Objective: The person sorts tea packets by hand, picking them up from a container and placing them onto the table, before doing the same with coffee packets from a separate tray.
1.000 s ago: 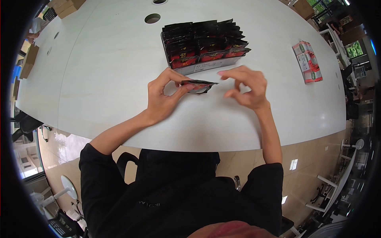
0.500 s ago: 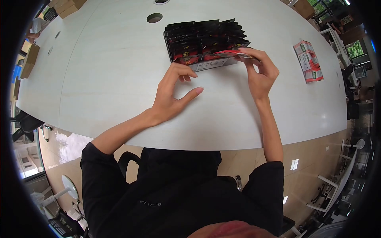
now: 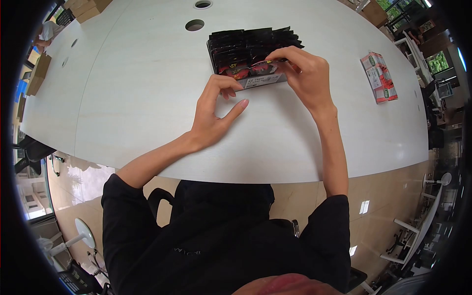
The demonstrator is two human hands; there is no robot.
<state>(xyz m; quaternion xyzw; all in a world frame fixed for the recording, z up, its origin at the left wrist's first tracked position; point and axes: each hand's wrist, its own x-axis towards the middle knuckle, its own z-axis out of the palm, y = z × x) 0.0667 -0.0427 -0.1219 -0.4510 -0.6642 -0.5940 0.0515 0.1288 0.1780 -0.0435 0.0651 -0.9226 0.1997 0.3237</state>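
Note:
A box [image 3: 263, 80] with a pale label on its front stands on the white table [image 3: 162, 98], packed with rows of dark sachets [image 3: 246, 45]. My right hand [image 3: 307, 73] pinches the top edge of a black and red sachet [image 3: 256, 65] at the box's front right. Part of that sachet is hidden by my fingers. Beside the box's front left corner is my left hand [image 3: 215, 108], thumb and fingers apart, with nothing between them; its fingertips are at the box's lower edge.
A red and white carton [image 3: 379, 77] lies at the right of the table. Two round holes [image 3: 194, 25] are behind the box to the left. Cardboard boxes [image 3: 87, 9] sit at the far left. A person's arm [image 3: 42, 43] shows at the left edge.
My right hand has moved left and slightly up, bringing the pinched sachet in over the front of the box. My left hand has barely shifted.

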